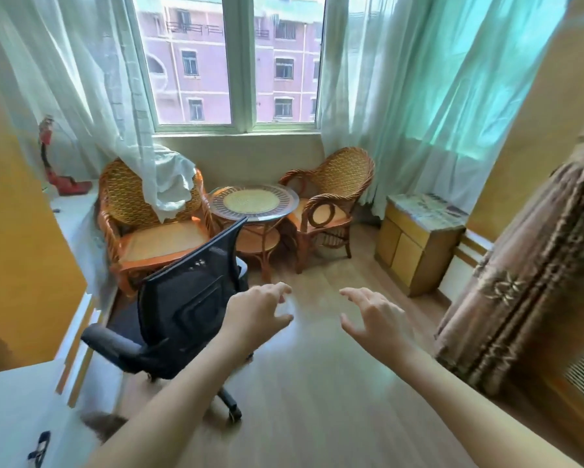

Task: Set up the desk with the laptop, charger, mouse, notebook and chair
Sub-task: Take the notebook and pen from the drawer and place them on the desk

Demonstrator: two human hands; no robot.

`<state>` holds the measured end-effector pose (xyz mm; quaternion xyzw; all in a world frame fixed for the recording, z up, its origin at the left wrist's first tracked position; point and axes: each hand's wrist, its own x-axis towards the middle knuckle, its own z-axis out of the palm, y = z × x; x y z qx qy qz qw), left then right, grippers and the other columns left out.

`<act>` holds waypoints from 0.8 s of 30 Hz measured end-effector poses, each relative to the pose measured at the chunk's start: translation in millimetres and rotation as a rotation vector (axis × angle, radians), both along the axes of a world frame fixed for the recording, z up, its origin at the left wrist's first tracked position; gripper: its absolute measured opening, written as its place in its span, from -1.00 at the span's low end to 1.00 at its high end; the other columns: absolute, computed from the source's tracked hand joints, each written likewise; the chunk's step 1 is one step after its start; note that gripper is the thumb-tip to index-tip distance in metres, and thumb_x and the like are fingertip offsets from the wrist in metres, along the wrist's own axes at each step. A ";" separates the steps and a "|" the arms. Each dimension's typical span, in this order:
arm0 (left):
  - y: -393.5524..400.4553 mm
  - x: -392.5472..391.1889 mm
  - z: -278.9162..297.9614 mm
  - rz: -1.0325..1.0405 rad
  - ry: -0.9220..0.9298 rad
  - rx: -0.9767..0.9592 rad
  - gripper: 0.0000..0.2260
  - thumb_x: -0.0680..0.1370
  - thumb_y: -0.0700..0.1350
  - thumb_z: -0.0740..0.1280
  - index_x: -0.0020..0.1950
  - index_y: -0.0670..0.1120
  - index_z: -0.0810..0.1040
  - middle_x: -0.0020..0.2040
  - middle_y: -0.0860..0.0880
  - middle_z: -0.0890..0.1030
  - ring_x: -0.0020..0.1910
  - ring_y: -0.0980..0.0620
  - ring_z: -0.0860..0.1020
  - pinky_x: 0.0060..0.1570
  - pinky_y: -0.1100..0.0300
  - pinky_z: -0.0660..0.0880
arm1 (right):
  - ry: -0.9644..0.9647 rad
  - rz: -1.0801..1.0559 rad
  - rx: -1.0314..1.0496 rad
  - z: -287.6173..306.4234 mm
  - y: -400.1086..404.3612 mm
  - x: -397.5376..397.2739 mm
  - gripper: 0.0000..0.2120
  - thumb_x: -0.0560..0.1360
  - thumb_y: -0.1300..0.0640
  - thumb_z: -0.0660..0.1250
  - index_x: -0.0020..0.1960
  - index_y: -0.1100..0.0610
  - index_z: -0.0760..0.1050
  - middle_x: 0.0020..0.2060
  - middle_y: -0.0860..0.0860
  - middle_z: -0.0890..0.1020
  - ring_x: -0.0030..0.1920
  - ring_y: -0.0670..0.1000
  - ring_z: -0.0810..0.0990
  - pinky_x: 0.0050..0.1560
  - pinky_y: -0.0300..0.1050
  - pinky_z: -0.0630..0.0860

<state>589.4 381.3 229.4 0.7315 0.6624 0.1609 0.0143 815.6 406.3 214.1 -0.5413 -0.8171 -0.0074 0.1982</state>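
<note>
Just beyond our left fingertips (284, 289) stands the black mesh office chair (182, 305), its tall back tilted and turned toward us, seat facing away to the far left and one armrest (111, 342) jutting out leftward. We read no brand or writing on it. Our left hand (257, 315) hangs in the air beside the chair's back, fingers loosely spread and curved, holding nothing; whether it grazes the mesh edge we cannot tell. Our right hand (371, 315) hovers well apart from the chair, fingers likewise spread and empty. Between and past our fingers lies bare wooden floor (317, 383). Farther beyond the fingertips sit two wicker armchairs (331, 201) flanking a round glass-topped table (255, 202) under the window (233, 62). Right of our right fingers stands a low wooden cabinet (415, 244), then a brown patterned curtain (527, 285).
</note>
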 end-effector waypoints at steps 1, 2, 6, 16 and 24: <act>20.5 17.4 -0.8 -0.019 0.012 -0.007 -0.59 0.48 0.16 0.33 0.31 0.15 0.43 0.12 0.19 0.60 0.09 0.13 0.56 -0.02 0.17 0.52 | -0.005 -0.013 -0.002 -0.2 17.0 19.0 -0.58 0.45 -0.06 0.31 0.28 -0.02 0.44 0.10 -0.06 0.60 0.07 0.02 0.57 -0.06 -0.04 0.54; 40.5 34.8 -1.0 -0.038 0.024 -0.013 -0.59 0.48 0.15 0.32 0.32 0.15 0.43 0.13 0.19 0.59 0.12 0.13 0.55 -0.02 0.18 0.51 | -0.011 -0.024 -0.002 -1.0 34.9 38.1 -0.58 0.45 -0.06 0.30 0.28 -0.02 0.44 0.10 -0.06 0.60 0.07 0.01 0.57 -0.06 -0.05 0.55; 117.2 93.3 -2.5 -0.090 0.074 -0.049 -0.59 0.49 0.16 0.31 0.32 0.16 0.42 0.16 0.20 0.58 0.17 0.14 0.53 0.00 0.20 0.46 | -0.012 -0.092 -0.013 -3.5 105.0 102.9 -0.59 0.43 -0.08 0.30 0.26 -0.03 0.45 0.09 -0.07 0.60 0.05 0.01 0.59 -0.07 -0.03 0.57; 314.3 183.6 -22.7 -0.262 0.122 -0.089 -0.62 0.48 0.15 0.33 0.29 0.15 0.45 0.15 0.18 0.59 0.13 0.14 0.56 -0.09 0.21 0.49 | 0.045 -0.238 -0.076 -32.1 265.5 191.5 -0.60 0.45 -0.08 0.27 0.27 -0.06 0.43 0.11 -0.10 0.58 0.08 -0.01 0.56 -0.04 -0.06 0.53; 518.0 233.7 -47.9 -0.378 0.106 -0.137 -0.63 0.46 0.17 0.35 0.26 0.16 0.48 0.11 0.19 0.61 0.08 0.14 0.58 -0.09 0.15 0.58 | -0.004 -0.372 -0.119 -39.8 423.2 238.9 -0.62 0.49 -0.09 0.23 0.29 -0.07 0.41 0.15 -0.12 0.56 0.10 -0.05 0.54 -0.04 -0.13 0.48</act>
